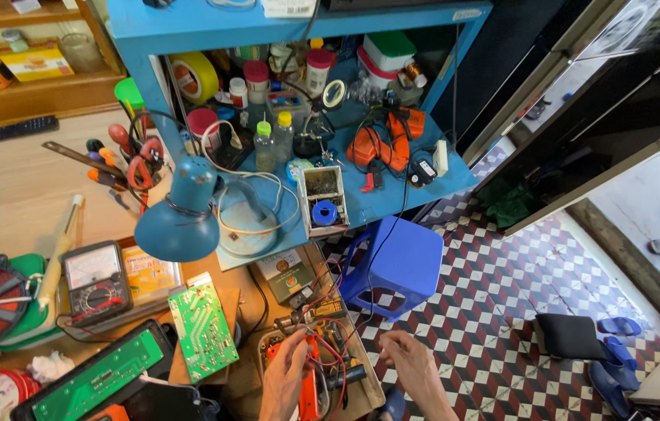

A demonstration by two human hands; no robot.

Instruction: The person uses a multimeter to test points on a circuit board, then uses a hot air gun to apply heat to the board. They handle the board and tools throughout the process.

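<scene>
The small open electrical unit with red and black wires and an orange part (316, 366) lies at the near edge of the cluttered wooden tabletop (10, 195), just right of a loose green circuit board (203, 331). The work appears to be mid-repair, at the wiring; any further handling would call for fine fingertip control. The left hand (287, 374) bends down onto the wires, fingers curled around them. The right hand (412, 366) hovers beside, fingers loosely curled, apparently holding nothing.
</scene>
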